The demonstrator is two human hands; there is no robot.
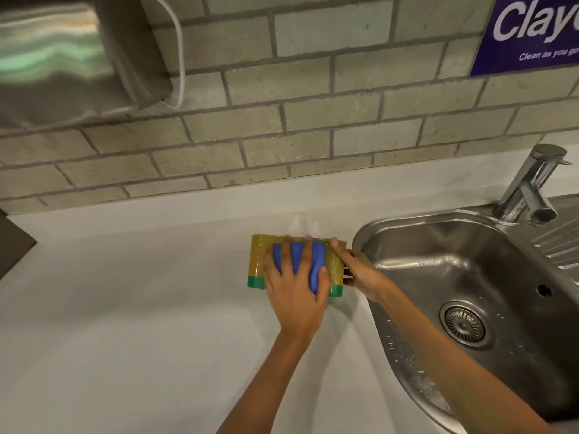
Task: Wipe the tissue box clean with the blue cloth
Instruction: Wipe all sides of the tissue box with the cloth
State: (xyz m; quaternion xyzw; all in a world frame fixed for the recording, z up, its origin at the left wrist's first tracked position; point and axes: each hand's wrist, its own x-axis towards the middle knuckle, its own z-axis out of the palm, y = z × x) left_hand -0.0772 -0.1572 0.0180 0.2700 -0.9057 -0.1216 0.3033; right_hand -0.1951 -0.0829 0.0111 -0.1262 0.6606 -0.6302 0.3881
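Observation:
A yellow tissue box (257, 261) with green lower corners stands on the white counter (125, 308), just left of the sink. A white tissue (300, 223) sticks out at its far side. The blue cloth (316, 264) lies flat against the box's near face. My left hand (297, 292) presses on the cloth with fingers spread over it. My right hand (360, 270) grips the box's right end, thumb over the top edge.
A steel sink (438, 261) with a drain (465, 322) and water drops lies right of the box, with a tap (529, 186) behind it. A brick wall (282, 120) runs behind the counter. A metal dispenser (62, 57) hangs at upper left, a blue sign (532, 32) at upper right.

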